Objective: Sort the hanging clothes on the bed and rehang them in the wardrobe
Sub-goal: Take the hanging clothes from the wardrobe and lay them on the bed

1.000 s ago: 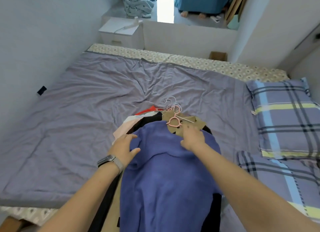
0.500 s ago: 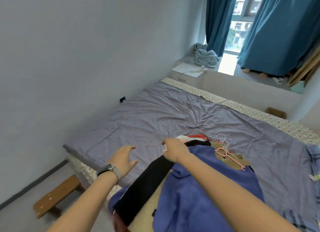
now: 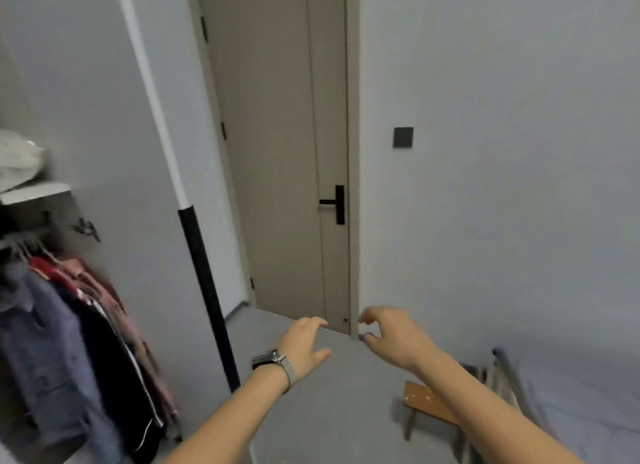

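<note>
Both hands are empty: left hand (image 3: pixel 304 347) and right hand (image 3: pixel 394 339) hover with relaxed, spread fingers, grips released. Hanging clothes (image 3: pixel 69 342) occupy the wardrobe (image 3: pixel 34 193) at left; the bed (image 3: pixel 571 394) lies near right, probably the next pickup point.

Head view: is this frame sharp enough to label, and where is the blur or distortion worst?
Head view: motion blur smears the hanging clothes at left and the wooden stool at lower right; left hand and right hand are soft-edged; the door is clearest, though wide-angle bowing tilts its frame; lighting is flat, without glare.
</note>
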Demonstrator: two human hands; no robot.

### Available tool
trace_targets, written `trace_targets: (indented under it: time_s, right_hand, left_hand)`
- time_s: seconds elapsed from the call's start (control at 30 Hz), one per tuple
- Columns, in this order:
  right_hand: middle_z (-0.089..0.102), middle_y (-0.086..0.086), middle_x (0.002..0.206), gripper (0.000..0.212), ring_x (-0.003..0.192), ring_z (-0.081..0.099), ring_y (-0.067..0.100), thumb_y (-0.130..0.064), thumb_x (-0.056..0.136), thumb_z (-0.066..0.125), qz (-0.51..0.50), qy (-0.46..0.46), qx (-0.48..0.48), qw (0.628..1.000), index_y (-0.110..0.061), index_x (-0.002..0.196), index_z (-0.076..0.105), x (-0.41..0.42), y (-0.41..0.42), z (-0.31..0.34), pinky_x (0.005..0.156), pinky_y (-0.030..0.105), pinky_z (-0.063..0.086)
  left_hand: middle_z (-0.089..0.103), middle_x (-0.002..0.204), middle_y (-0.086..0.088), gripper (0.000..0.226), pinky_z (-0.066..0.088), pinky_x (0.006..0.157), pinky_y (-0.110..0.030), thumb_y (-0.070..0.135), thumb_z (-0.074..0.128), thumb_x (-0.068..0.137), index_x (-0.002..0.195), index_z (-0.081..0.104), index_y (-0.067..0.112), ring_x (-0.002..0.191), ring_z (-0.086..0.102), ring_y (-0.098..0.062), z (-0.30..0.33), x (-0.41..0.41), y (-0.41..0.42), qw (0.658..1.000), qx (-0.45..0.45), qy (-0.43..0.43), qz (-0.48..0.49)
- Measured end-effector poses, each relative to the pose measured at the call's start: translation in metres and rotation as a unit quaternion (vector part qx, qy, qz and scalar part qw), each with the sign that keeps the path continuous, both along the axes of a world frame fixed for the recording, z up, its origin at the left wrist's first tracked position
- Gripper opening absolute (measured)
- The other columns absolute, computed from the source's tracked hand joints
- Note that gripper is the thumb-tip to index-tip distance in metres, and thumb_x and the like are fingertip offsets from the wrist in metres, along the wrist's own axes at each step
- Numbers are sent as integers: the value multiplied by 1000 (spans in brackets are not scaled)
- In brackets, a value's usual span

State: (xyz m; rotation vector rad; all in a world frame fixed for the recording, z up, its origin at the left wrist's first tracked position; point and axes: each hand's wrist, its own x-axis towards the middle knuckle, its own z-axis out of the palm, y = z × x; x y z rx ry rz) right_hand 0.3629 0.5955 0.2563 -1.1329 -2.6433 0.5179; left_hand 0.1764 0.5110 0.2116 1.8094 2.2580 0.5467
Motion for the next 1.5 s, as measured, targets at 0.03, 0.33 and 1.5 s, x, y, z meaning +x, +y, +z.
trace_targets:
  time_s: [0.03, 0.33, 1.5]
  right_hand:
    - [57, 2, 131, 38, 121, 51, 20, -22, 89, 51, 31, -1, 7, 999, -18, 127, 54, -29, -3, 5, 99, 32, 44]
    - [56, 3, 129, 42, 115, 55, 20, -22, 90, 56, 255, -33, -12, 966, -17, 130, 51, -230, -53, 20, 94, 30, 47]
    - [55, 14, 123, 42, 115, 54, 31, -19, 87, 58, 332, -28, -17, 943, -4, 124, 45, -806, -189, -2, 87, 30, 46]
  left_hand:
    - [43, 137, 3, 52, 37, 103, -30, 38, 58, 88, 135, 39, 25, 126, 42, -14, 5, -23, -16, 999, -1, 7, 33]
    - [45, 138, -5, 64, 39, 103, -33, 40, 62, 84, 139, 34, 22, 125, 46, -20, 33, -181, -192, 940, -37, 0, 339]
    - [44, 136, 2, 66, 41, 99, -25, 41, 61, 84, 141, 31, 23, 123, 45, -14, 29, -602, -339, 838, 43, -35, 542]
